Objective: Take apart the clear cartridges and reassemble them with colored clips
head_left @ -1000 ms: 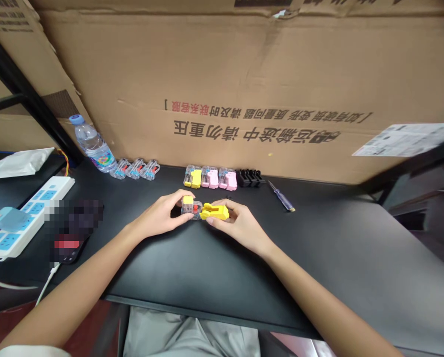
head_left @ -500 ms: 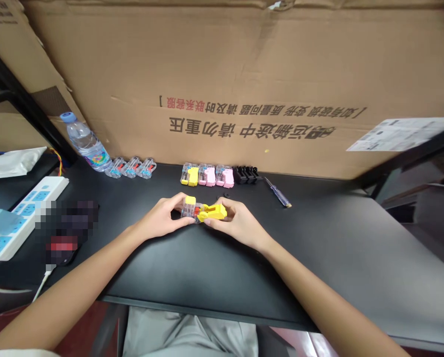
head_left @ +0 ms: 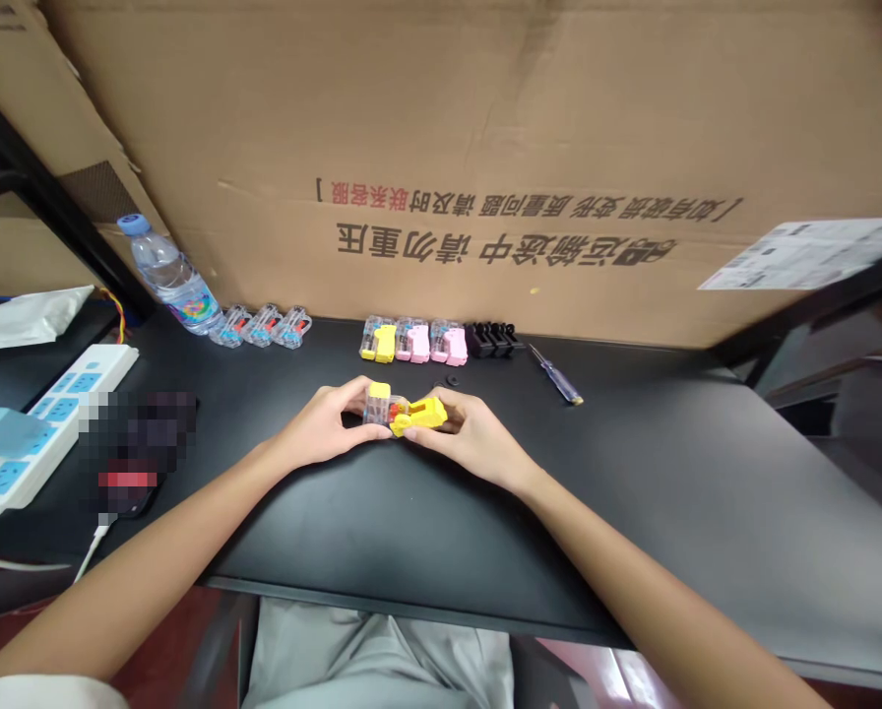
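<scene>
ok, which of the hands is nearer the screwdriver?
Right. The right hand is to the lower left of the screwdriver in the picture; the left hand is farther left.

behind a black desk [head_left: 707, 492] (its right side shining greyish) stands brown printed cardboard [head_left: 426, 98].

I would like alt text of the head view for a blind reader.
The left hand holds a clear part against a yellow part in the right hand, above a black table; a bottle, screwdriver and small parts are beyond.
</scene>
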`<state>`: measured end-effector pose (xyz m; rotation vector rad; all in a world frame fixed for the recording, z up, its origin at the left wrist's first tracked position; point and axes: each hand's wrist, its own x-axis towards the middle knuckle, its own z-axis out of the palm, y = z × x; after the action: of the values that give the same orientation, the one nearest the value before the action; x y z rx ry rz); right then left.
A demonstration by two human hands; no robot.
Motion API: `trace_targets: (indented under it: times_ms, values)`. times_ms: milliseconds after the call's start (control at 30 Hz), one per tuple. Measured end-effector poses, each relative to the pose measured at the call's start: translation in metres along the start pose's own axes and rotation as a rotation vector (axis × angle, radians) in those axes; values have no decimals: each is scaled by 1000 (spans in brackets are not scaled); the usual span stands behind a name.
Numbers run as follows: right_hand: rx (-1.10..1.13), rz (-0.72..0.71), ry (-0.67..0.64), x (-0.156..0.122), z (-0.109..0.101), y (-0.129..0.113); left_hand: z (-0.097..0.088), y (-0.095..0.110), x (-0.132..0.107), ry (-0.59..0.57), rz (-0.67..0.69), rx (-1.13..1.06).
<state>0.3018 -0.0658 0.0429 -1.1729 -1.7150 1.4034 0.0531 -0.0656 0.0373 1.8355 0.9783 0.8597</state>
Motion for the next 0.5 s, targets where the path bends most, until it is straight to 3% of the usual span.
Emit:
trace_targets:
  times_ms: [500]
  values:
    - [-25,-15,3,-1,2,4,4,1,-2,16,9,70]
